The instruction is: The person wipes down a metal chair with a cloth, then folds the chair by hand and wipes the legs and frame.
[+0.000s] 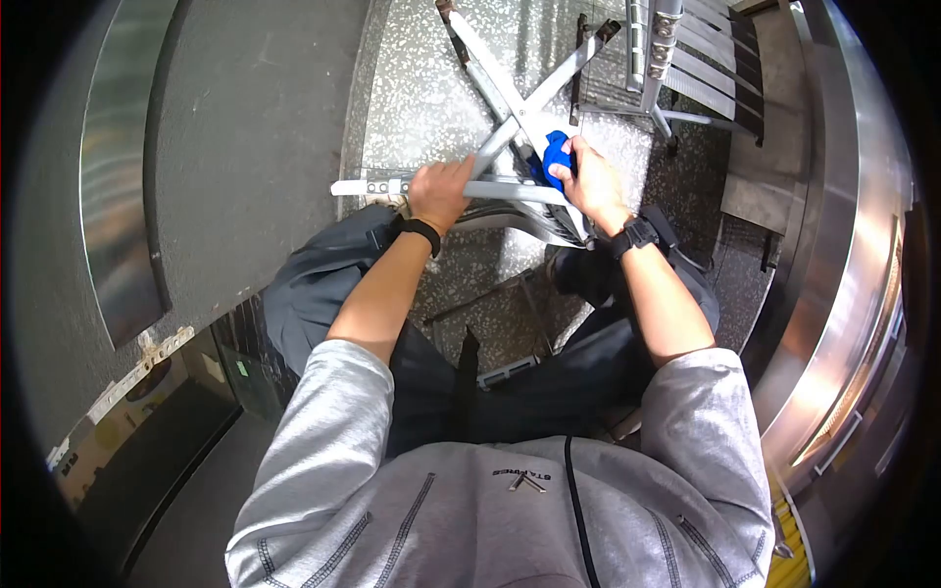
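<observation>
A metal folding chair (520,190) with pale, crossed legs stands tilted between my knees. My left hand (440,193) is wrapped round its horizontal silver bar, left of where the legs cross. In my right hand (592,183) is a bunched blue cloth (558,159), pressed against a leg of the chair below the crossing. The fingers pinch the cloth, and part of it is hidden behind them. The far leg ends look brown and worn.
Another slatted metal chair (708,59) stands at the upper right on the speckled floor (412,108). A dark grey panel (260,137) borders my left side. Shiny metal cabinetry (833,323) curves along my right. A small metal frame (510,371) lies beneath my legs.
</observation>
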A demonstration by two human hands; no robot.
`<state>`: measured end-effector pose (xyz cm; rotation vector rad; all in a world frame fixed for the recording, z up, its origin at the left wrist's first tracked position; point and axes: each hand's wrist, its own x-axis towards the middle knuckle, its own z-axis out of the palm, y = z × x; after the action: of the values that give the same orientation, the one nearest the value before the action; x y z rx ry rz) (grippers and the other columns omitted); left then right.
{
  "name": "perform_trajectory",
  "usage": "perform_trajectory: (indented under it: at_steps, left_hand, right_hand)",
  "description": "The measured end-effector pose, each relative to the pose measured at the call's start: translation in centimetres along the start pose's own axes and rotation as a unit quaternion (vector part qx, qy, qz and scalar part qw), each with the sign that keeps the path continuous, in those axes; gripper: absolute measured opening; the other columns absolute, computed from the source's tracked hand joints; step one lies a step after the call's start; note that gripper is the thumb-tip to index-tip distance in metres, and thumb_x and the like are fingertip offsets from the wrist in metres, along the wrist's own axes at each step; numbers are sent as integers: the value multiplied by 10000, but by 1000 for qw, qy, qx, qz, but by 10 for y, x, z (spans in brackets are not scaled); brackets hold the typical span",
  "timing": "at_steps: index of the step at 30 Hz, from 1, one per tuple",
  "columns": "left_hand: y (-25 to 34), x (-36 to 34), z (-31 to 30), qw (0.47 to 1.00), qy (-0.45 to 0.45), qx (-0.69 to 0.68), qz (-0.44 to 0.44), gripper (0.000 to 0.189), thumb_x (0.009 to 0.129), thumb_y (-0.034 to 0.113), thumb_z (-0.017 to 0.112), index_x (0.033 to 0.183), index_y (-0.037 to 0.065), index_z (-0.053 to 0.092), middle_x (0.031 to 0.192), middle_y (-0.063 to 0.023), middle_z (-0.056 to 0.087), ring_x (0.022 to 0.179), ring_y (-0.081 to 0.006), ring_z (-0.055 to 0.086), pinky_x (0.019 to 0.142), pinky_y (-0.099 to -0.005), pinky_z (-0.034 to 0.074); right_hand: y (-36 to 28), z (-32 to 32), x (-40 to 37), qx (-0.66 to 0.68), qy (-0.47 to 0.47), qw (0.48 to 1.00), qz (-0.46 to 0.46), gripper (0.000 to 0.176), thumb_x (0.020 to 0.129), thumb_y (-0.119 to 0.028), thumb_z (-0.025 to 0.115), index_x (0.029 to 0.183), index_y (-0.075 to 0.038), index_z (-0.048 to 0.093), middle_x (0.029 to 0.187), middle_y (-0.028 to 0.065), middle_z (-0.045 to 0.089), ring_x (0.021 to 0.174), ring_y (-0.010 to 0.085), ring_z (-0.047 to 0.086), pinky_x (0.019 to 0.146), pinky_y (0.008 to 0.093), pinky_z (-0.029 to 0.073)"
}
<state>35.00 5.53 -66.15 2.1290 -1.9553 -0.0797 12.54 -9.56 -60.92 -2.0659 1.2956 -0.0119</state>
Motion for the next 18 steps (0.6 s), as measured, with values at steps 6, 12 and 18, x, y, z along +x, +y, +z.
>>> perform_trajectory:
  at_steps: [6, 12, 18]
  left_hand:
    - [-6, -2, 6, 1000, 20, 15, 11, 661, 593, 172, 820, 1225, 161, 626, 863, 17, 632, 792, -188, 606, 717, -332, 466]
    - [2, -5, 5, 998, 28, 41, -24, 457, 684, 114, 720, 1135, 164, 663, 819, 17, 627, 799, -182, 606, 729, -327, 467]
    - [0, -4, 7, 998, 68, 11, -8, 359, 760, 105, 640, 1114, 162, 665, 782, 20, 618, 758, -181, 601, 690, -332, 457]
  right_hand:
    - [-12, 29, 49, 92, 76, 993, -6, 400, 888, -317, 689, 1141, -65, 509, 1040, 256, 659, 1003, 440, 632, 842, 472, 497]
    - [-2, -4, 58, -13, -102, 994, -46, 451, 883, -362, 692, 1118, -22, 513, 1013, 241, 671, 1003, 418, 644, 855, 453, 493]
    - [14, -20, 6, -105, -144, 983, -49, 410, 879, -348, 703, 1092, -56, 510, 971, 225, 675, 951, 406, 658, 816, 465, 506]
